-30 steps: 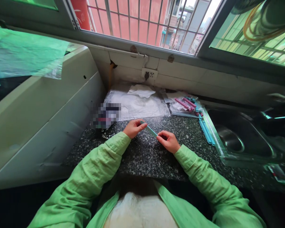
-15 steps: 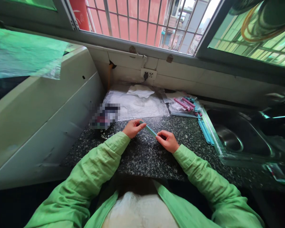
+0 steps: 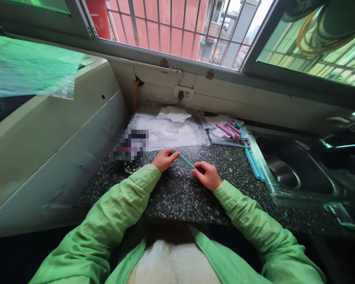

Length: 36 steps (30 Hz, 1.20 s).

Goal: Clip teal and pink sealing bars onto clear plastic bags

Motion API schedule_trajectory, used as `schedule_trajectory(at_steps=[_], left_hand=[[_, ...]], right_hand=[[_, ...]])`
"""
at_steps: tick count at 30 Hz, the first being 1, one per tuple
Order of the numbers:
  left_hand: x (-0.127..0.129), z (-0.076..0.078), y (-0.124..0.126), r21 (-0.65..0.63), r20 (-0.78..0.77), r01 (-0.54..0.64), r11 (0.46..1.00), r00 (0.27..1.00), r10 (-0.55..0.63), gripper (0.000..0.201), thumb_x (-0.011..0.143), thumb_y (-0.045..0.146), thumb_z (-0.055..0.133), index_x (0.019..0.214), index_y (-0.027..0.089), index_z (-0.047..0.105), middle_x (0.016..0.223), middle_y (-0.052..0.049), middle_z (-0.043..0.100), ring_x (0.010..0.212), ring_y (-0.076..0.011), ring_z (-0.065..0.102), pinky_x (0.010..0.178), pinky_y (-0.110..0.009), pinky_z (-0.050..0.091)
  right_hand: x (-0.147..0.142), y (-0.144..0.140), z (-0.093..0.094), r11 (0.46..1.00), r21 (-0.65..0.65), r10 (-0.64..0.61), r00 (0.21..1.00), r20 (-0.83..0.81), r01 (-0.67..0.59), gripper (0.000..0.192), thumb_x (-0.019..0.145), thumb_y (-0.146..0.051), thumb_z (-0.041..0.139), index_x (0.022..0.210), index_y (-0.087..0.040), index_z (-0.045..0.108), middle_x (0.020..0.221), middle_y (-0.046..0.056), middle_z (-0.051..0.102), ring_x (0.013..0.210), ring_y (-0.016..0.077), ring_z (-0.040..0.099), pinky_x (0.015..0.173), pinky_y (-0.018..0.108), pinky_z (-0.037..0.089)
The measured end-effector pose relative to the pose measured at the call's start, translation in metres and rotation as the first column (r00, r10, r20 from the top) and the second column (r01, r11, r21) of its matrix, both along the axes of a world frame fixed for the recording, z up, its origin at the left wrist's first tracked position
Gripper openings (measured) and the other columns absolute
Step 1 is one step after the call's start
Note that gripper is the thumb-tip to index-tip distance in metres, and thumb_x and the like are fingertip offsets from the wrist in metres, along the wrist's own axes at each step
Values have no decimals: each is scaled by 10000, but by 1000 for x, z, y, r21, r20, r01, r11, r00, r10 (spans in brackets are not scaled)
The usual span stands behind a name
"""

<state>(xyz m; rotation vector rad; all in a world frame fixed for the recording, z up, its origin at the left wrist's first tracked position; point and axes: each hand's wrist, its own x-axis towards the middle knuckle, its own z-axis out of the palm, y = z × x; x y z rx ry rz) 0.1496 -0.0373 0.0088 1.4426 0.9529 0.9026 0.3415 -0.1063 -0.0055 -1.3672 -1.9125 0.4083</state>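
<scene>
Head view: we pinch teal clip [image 3: 184,160] at both ends, left hand [image 3: 163,159] and right hand [image 3: 206,175] closed on it, above counter [image 3: 177,193] middle. Risk: fingertip hold slips, clip drops near sink [image 3: 296,173].

Left hand [image 3: 163,159] and right hand [image 3: 206,175] pinch opposite ends of teal clip [image 3: 183,159] above speckled countertop [image 3: 180,193].

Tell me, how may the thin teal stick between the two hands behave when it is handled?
Probably stiff: the stick stays straight though the left hand and right hand pinch only its ends. Likely light, since fingertips suffice. It looks flat, so it should hardly roll on the counter.
</scene>
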Motion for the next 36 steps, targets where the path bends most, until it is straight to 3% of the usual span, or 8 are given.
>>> schedule_trajectory(at_steps=[7,14,20,26,36], left_hand=[[2,-5,4,-95,26,-66,993,997,69,380,565,531,581,560,176,444,384,100,265,362,-42,240,391,-209,169],[1,-8,6,-56,-12,-84,995,996,83,378,576,549,546,561,185,445,381,97,253,370,-52,254,394,-212,189],[0,-10,7,44,-112,-102,994,988,106,323,629,501,492,561,186,467,403,80,284,410,-71,271,417,-224,212],[3,-6,5,214,-288,-188,958,926,246,280,677,378,492,494,180,418,427,62,326,448,-75,293,465,-232,228],[11,-9,-3,373,-348,-241,896,859,376,298,722,403,469,537,194,364,486,50,341,484,-91,328,510,-239,261]], right_hand=[[-1,-4,3,985,170,-34,978,208,-2,172,767,-318,560,873,-186,588,750,40,619,690,149,558,627,256,440],[0,-5,2,969,247,-59,952,301,-18,149,806,-290,492,853,-187,590,770,41,625,745,159,558,686,265,435],[1,-4,-1,961,276,-82,933,351,-19,143,794,-285,502,825,-183,597,756,36,624,734,158,549,674,260,426],[0,-4,-2,952,306,-94,927,363,-23,142,790,-284,498,802,-185,600,740,31,625,723,148,547,673,252,415],[2,-8,0,937,348,-133,908,398,-16,165,788,-312,505,785,-196,623,715,20,621,706,132,531,668,237,385]])
